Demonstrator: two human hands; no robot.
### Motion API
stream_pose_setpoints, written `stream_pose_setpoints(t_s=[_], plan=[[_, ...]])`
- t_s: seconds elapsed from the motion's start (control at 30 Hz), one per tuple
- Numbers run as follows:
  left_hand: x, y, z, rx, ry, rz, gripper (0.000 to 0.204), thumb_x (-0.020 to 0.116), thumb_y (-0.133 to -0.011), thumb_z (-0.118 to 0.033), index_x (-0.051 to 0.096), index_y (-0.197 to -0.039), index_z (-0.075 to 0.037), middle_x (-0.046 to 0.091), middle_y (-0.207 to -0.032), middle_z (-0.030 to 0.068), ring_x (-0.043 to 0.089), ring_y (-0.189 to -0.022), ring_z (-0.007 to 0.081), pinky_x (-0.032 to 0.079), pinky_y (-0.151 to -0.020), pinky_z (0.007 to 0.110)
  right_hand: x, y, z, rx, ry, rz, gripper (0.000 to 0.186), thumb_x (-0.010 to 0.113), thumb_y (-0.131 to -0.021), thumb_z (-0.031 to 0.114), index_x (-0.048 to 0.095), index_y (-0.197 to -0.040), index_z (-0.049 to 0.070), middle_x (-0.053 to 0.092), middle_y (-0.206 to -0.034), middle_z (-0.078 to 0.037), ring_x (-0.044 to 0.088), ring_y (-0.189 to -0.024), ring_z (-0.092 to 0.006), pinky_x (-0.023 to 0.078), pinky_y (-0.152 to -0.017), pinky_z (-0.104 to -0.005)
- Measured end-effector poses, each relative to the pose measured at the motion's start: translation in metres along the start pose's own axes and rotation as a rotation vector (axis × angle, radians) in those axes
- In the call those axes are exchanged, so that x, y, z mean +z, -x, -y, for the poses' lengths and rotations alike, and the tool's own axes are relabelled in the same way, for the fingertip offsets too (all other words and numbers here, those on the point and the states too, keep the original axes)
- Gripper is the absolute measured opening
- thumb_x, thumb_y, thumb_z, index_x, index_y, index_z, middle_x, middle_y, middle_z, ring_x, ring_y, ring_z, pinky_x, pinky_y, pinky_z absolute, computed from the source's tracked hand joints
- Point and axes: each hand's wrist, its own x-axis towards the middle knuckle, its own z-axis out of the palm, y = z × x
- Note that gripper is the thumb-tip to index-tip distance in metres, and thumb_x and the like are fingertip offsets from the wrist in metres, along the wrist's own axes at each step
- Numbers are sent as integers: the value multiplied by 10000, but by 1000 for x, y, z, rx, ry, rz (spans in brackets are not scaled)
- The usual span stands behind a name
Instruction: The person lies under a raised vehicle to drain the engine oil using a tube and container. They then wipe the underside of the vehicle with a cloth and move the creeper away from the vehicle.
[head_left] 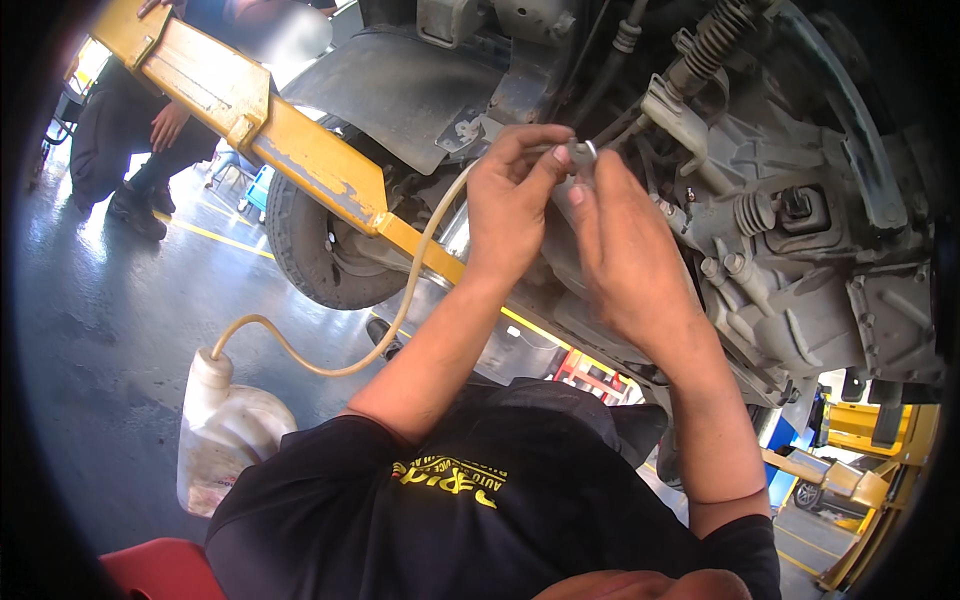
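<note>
Both my hands are raised close together under the vehicle's underside. My left hand (pixel 510 200) is closed, thumb and index finger pinched at the end of a thin yellowish hose (pixel 425 245). The hose passes behind this hand, so its tip is hidden. My right hand (pixel 635 250) is closed around a silver wrench (pixel 582 152); only its curved head shows, touching or very near the left fingertips. Its handle is covered by my fingers. From the left hand the hose sags down to the neck of a cloudy white plastic bottle (pixel 235 430) at lower left.
A yellow lift arm (pixel 300 165) slants from upper left beneath the vehicle, beside a tyre (pixel 310 240). Grey transmission housing (pixel 800 300) and a coil spring (pixel 715 45) lie to the right. Another person (pixel 140 140) is at upper left; something red (pixel 160 570) stands at lower left.
</note>
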Motion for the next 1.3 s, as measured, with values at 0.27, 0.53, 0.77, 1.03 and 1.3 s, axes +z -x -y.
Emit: stream_pose_setpoints(t_s=[0.27, 0.53, 0.77, 1.03, 1.3], plan=[[1, 4, 9, 150, 58, -4, 266, 697, -898, 44, 477, -1030, -28, 636, -1063, 94, 635, -961, 132, 501, -839, 252, -9, -10, -22, -26, 130, -138, 244, 625, -912, 93, 582, -1144, 31, 561, -987, -205, 607, -928, -423, 490, -776, -497], [-1, 10, 10, 168, -181, -13, 215, 618, -911, 75, 478, -1034, -31, 559, -984, 61, 624, -941, 133, 527, -819, 291, -8, -31, -14, -174, 602, -82, 94, 606, -895, 96, 574, -961, 37, 554, -997, -161, 653, -849, -423, 528, -690, -517], [-2, 34, 1, 490, -238, -23, 143, 594, -902, 41, 559, -1035, -1, 563, -1067, 133, 590, -968, 243, 483, -835, 314, -10, -37, 4, -180, 484, -129, 114, 500, -991, 148, 491, -1002, 36, 526, -1005, -193, 594, -896, -450, 457, -708, -539], [-6, 35, 15, -151, 315, 156, 204, 571, -1009, -171, 611, -1118, -3, 654, -1039, 37, 567, -965, 85, 463, -875, 278, 6, -26, 0, -472, 303, -18, 153, 567, -896, 120, 499, -971, 4, 483, -928, -187, 507, -887, -399, 406, -768, -463], [-15, 33, 14, -384, 800, 223, 403, 725, -914, -304, 601, -1120, 18, 671, -1052, 63, 660, -973, 155, 537, -878, 325, 15, -22, -3, -509, 404, -108, 202, 597, -840, 201, 549, -947, 36, 543, -977, -134, 511, -986, -323, 362, -912, -472]])
